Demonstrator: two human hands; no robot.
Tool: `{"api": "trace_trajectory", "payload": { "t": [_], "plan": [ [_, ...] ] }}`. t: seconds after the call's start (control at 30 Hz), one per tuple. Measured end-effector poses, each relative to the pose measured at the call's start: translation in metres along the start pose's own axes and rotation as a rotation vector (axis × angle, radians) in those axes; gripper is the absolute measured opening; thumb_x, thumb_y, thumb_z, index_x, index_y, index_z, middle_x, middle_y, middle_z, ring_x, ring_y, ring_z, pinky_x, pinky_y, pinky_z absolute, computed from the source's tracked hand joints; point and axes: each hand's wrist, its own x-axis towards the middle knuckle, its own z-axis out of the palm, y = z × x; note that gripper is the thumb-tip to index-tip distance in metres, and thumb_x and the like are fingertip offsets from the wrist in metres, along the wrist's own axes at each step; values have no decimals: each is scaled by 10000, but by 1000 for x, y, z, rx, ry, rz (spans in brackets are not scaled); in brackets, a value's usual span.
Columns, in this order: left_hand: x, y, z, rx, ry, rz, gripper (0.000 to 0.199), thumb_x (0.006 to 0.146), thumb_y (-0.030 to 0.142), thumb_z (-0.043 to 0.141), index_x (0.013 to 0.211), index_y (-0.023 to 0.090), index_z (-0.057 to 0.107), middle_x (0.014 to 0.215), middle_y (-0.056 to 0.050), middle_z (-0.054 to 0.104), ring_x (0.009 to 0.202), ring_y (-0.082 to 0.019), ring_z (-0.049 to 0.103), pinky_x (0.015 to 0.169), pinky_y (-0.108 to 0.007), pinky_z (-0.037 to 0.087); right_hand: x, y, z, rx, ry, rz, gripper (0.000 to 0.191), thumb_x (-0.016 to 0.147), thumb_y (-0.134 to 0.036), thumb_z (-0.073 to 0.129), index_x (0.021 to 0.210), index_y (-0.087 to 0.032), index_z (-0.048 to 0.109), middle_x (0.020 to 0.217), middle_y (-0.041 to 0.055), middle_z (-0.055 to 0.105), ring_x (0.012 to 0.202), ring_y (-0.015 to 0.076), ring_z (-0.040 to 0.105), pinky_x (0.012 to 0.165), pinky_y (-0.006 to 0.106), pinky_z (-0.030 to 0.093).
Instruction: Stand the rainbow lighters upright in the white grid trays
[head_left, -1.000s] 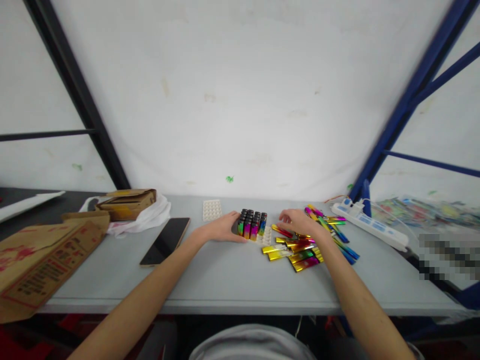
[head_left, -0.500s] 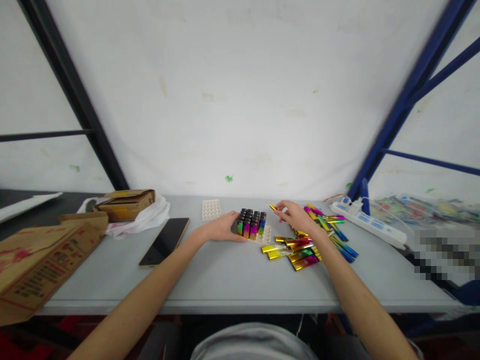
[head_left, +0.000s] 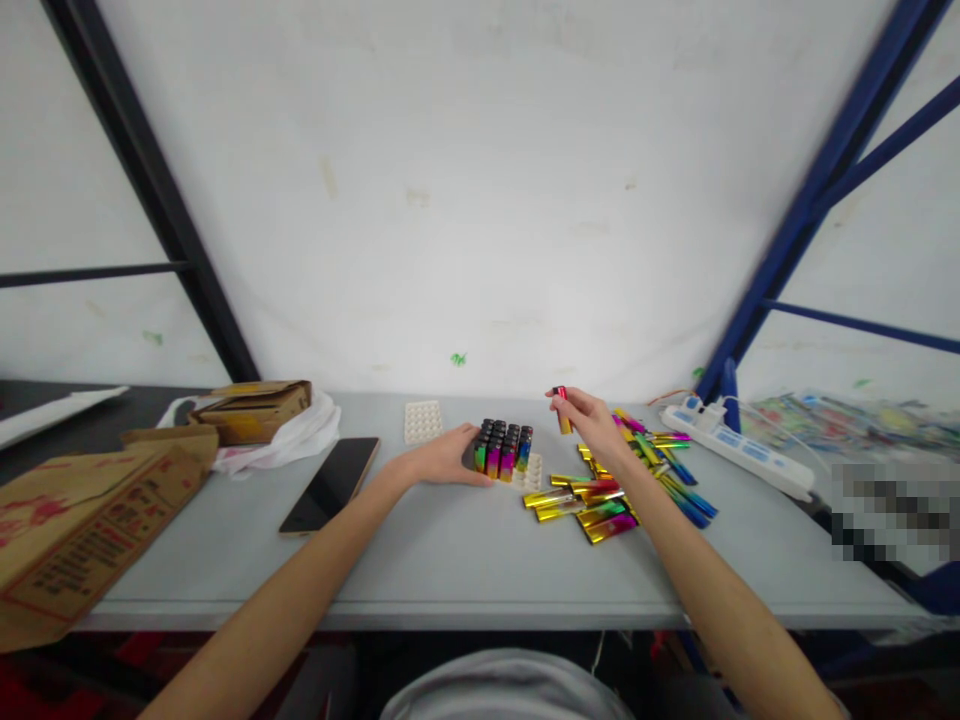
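Several shiny lighters (head_left: 502, 450) with black tops stand upright in close rows on a white studded tray (head_left: 532, 472), whose right part shows bare. My left hand (head_left: 448, 456) is at their left side, thumb and fingers spread around the edge of the group. In my right hand (head_left: 589, 415), raised to the right of the group, a gold lighter with a red and black top (head_left: 562, 410) is pinched upright. Below and right of that hand lies a loose pile of gold, green, magenta and blue lighters (head_left: 600, 505).
A second white studded tray (head_left: 424, 422) lies near the wall. To the left are a black phone (head_left: 331, 485), a cardboard box (head_left: 251, 412) on a white bag and a brown paper bag (head_left: 105, 520). A white power strip (head_left: 739, 448) lies at the right.
The lighter in my right hand has turned from nearly flat to upright, showing its red and black top. My right hand has risen slightly. My left hand has stayed in place.
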Motion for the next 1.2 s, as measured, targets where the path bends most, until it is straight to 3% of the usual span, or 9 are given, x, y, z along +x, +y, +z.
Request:
{"api": "trace_trajectory", "payload": {
  "t": [0.13,0.27,0.43,0.57,0.8,1.2],
  "plan": [
    [-1,3,-1,12,-17,0,807,675,656,821,1281,173,598,1238,-135,657,1142,-360,618,1025,-469,488,-3,-5,9,71,-67,36,426,901,-628,609,978,-210,604,681,-32,557,577,122,503,550,260,392],
    [-1,5,-2,-13,-11,10,793,681,629,829,1288,173,600,1236,-143,657,1145,-361,617,1035,-488,479,-6,-4,19,78,-80,143,447,886,-676,578,981,-241,543,604,-95,385,453,93,292,442,237,248],
    [0,3,-1,-45,9,12,782,646,617,852,1252,174,633,1199,-132,675,1128,-366,626,1023,-484,484,-10,0,29,-224,-5,26,482,904,-651,532,725,-203,536,614,-36,443,560,120,386,522,259,296],
    [-1,2,0,-38,16,25,783,658,617,845,1268,180,621,1206,-125,672,1129,-356,624,1019,-470,485,-13,1,37,-383,67,5,497,876,-588,503,563,-221,381,554,-43,308,560,117,321,546,278,243],
    [1,2,-1,3,-1,16,789,656,650,832,1247,172,620,1184,-123,664,1110,-354,625,1006,-462,490,-13,1,41,-445,126,4,358,804,-449,452,546,-227,344,568,-34,277,555,116,313,544,279,218],
    [0,0,0,-31,7,22,792,662,636,839,1269,179,615,1197,-126,666,1108,-349,625,999,-465,495,-14,-4,41,-463,96,-60,523,897,-610,483,567,-219,376,570,-30,311,574,124,319,554,281,243]
  ]
}}
